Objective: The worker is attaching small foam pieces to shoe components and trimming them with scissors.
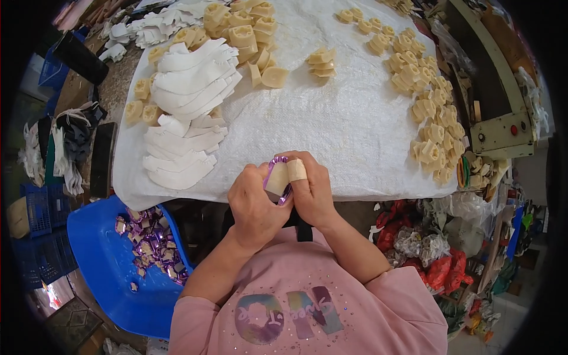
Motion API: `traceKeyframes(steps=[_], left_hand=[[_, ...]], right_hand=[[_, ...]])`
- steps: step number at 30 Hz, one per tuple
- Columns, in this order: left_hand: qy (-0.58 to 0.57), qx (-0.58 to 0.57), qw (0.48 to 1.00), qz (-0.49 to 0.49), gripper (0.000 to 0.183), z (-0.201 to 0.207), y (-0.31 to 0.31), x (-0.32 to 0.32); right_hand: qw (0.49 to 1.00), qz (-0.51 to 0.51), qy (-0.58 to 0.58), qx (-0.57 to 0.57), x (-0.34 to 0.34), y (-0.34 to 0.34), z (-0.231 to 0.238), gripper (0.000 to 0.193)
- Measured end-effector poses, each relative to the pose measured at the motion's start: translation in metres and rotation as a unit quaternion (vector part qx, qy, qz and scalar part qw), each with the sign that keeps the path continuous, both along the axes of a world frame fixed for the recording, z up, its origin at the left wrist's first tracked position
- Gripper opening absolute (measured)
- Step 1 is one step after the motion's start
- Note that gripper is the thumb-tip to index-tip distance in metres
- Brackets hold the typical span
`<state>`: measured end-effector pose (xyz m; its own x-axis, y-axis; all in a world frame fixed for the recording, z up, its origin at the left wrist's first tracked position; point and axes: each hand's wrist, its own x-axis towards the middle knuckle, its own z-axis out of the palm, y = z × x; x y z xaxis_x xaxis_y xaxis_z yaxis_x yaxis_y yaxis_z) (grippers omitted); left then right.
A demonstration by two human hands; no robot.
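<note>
Both hands grip a beige shoe heel edged with shiny purple covering, just over the table's front edge. My left hand is closed on its left side, with the fingers curled. On the other side my right hand presses against it, and beige tape wraps one of its digits. The heel's underside and part of the purple covering are hidden by my fingers. Overlapping white curved sheets lie to the left of my hands, with a lower stack of white sheets nearer me.
Bare beige heels line the table's right side, and more beige heels are heaped far left. A small heel stack stands mid-table on white woven sheeting. Lower left, a blue tub holds purple-covered heels. A green metal machine stands right.
</note>
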<state>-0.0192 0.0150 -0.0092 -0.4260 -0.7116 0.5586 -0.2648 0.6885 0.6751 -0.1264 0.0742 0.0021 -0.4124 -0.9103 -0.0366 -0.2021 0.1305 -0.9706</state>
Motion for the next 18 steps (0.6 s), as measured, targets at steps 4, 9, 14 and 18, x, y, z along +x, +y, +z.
traceKeyframes(steps=[4, 9, 14, 18], left_hand=[[0.069, 0.169, 0.983, -0.018, 0.038, 0.013, -0.001, 0.002], [0.187, 0.471, 0.846, -0.166, 0.031, 0.012, -0.01, 0.017], [0.081, 0.515, 0.806, -0.281, 0.031, 0.007, -0.019, 0.033], [0.08, 0.292, 0.94, -0.159, 0.026, 0.006, -0.017, 0.033]], right_hand=[[0.979, 0.063, -0.185, -0.062, -0.015, 0.001, -0.007, 0.039], [0.973, 0.154, -0.092, -0.148, -0.031, -0.004, -0.014, 0.04], [0.973, 0.175, -0.068, -0.132, -0.029, -0.002, -0.007, 0.029], [0.978, 0.148, 0.078, -0.126, -0.021, -0.009, 0.004, 0.021]])
